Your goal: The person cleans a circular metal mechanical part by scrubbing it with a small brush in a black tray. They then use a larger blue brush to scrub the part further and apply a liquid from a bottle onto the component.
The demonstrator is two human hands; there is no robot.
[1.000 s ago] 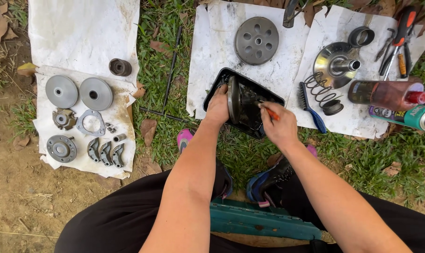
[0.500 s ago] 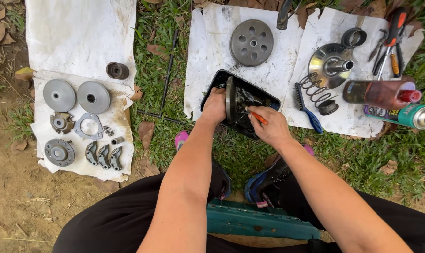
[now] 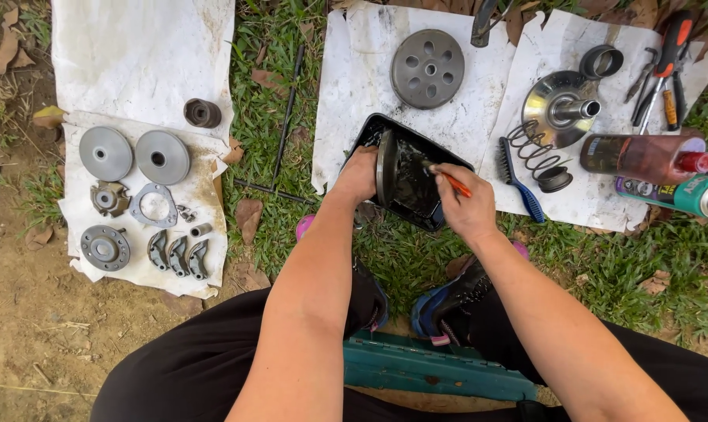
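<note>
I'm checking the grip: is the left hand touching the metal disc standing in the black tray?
Touching: in the head view the left hand grips the rim of the upright disc.

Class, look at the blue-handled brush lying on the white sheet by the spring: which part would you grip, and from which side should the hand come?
Grip the blue-handled brush by its bare blue handle, the end nearer the person. Come from above at that near end: it lies flat, the dark bristles fill the far end, and the spring crowds that end's right side.

1. 2 smooth grey discs, left sheet.
2. 3 curved shoes.
3. 1 disc w/ holes.
4. 1 spring.
5. 1 blue brush.
6. 1 bottle, 1 spray can.
7. 2 hands.
</note>
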